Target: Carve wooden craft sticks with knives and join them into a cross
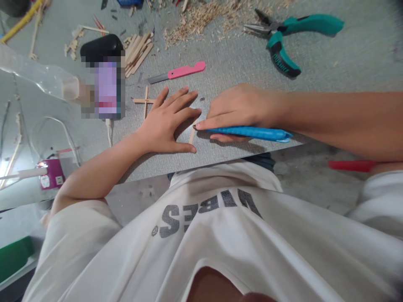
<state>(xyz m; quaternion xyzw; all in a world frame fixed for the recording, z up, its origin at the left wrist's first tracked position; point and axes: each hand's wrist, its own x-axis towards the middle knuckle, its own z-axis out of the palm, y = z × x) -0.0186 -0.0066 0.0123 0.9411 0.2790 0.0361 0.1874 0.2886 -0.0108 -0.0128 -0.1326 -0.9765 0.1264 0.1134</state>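
Note:
My left hand (171,119) lies spread on the table, thumb and index fingertip on the two ends of a thin flat wooden stick (192,135). My right hand (234,109) grips a blue utility knife (252,132), index finger stretched along it toward the tip. That tip touches the stick between my left thumb and index finger; the blade itself is mostly hidden. Partly under my left hand is a cross of two wooden sticks (145,101). Beyond my fingers lies a pink folding knife (187,70) with its grey blade out.
Teal-handled pliers (277,31) lie open at the back right, near wood shavings (201,21). Several wooden sticks (138,52) are piled beside a black case (102,47). A blurred-out phone (107,88), a clear bottle (40,75) and a purple box (52,174) stand left.

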